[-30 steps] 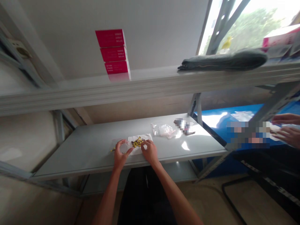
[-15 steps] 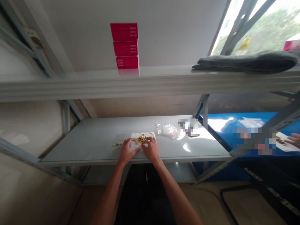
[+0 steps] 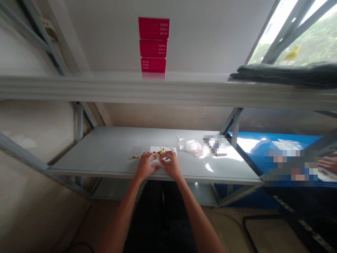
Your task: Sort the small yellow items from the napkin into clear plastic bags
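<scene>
Seen from my remote view: left hand [image 3: 146, 167] and right hand [image 3: 172, 165] meet on a white tissue [image 3: 154, 150] holding small yellow pieces [image 3: 160, 152] on the shelf [image 3: 105, 147]. Whether either grip is clamped, I cannot tell. Loose pieces [image 3: 134, 156] lie just left.

Pieces: small yellow pieces [image 3: 159, 152] are lying bunched together in a heap
Sheet: white paper sheet [image 3: 154, 149] is lying flat beneath them
Strays: few yellow bits [image 3: 134, 156] are sitting on clear film [image 3: 137, 150], just left of the sheet
</scene>
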Tool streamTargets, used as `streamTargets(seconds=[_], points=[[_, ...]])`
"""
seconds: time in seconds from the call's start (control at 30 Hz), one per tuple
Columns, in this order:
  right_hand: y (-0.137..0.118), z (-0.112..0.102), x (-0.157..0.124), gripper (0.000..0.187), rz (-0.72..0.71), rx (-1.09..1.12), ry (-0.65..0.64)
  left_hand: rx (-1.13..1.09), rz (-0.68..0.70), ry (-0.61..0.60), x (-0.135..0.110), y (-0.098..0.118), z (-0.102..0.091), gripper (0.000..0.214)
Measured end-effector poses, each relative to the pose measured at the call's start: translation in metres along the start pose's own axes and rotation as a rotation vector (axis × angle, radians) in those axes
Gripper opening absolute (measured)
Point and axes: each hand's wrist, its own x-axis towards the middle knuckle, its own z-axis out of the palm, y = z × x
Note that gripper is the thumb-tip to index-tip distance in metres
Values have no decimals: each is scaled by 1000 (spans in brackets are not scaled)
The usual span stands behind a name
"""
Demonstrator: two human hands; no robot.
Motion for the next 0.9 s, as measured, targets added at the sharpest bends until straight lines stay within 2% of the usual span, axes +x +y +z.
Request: streamTargets(seconds=[0.1, 0.23, 0.3, 0.37, 0.43, 0.5, 0.73, 0.9], points=[[-3, -2, 2, 5, -34, 26, -59, 28, 41, -54, 1, 5, -1, 39], [-6, -3, 2, 10, -58, 39, -77, -8, 37, -46, 1, 8, -2, 37], [-7, -3, 1, 16, -51, 38, -20, -36, 2, 11, 0, 6, -3, 37], [-8, -3, 0, 20, -23, -9, 33, -64, -65, 125, -2, 1, -4, 40], [-9, -2, -1, 21, -14, -100, 25, -113, -142, 251, -5, -5, -4, 46], [-11, 0, -3, 24, -35, -194, -26, -166, -192, 312, -7, -11, -4, 54], [-18, 2, -4, 28, -100, -314, -91, -144, -161, 256, -6, -15, -5, 56], [-17, 4, -3, 20, -119, -345, -128, -131, -138, 222, -6, -11, -6, 52]])
